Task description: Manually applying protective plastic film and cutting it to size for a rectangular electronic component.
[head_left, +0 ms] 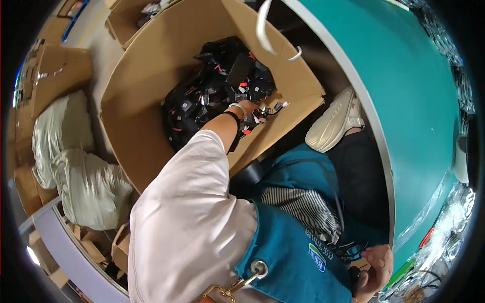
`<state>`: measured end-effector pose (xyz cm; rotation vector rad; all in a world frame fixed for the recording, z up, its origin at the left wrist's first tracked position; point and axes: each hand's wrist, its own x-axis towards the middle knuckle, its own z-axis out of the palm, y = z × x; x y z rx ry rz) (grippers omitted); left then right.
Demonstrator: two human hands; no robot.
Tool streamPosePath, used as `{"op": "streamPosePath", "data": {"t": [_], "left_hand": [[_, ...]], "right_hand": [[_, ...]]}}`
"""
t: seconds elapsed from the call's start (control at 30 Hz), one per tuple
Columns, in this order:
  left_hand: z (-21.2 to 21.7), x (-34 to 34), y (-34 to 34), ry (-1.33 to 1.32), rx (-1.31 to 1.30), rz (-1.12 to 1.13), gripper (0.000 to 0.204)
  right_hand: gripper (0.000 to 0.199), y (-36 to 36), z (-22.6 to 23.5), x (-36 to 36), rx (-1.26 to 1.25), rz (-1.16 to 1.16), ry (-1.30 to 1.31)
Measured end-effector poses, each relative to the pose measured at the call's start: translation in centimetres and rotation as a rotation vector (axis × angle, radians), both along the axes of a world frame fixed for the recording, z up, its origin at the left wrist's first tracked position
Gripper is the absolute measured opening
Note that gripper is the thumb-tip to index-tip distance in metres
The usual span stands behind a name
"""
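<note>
We find the left hand [246, 107] reached out at full arm's length into a large open brown cardboard box [136, 96] that stands on the floor to the person's left front. The hand lies at the near lower edge of a heap of black plastic parts with thin red and white leads [217, 86], which fills the middle of the box. The heap lies just beyond and to the left of the fingers, touching them; its bulk runs from lower left to upper right across the box floor. The left hand is by far the nearer one to it. The wrist carries a pale band and a dark strap. The fingers are mostly hidden behind the wrist and among the parts, so we cannot tell how far they are spread or whether they grip a piece; a small lead with a white plug [275, 107] lies just right of the hand on the cardboard flap.

The right hand [378, 267] is well apart, low at the person's lap beside the teal apron [298, 252]. Its fingers are curled narrowly about a small dark object [355, 276], which we cannot identify.

Also noted: a curved teal table edge [404, 101], a cream shoe [336, 121], and pale stuffed sacks [76, 171] left of the box.
</note>
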<state>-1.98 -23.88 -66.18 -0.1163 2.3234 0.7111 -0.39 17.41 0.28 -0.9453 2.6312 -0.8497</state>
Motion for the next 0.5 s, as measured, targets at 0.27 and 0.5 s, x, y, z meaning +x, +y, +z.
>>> {"op": "streamPosePath", "data": {"t": [0.27,0.5], "left_hand": [[-13.5,0.0,-4.3,0.423,0.251,0.124,0.031],[5.0,-6.5,6.7,0.232,0.191,1.103,0.037]], "right_hand": [[0.024,-2.2,1.2,-4.1,-0.098,0.037,-0.173],[0.030,-2.4,0.1,-2.3,0.035,-0.061,-0.103]]}}
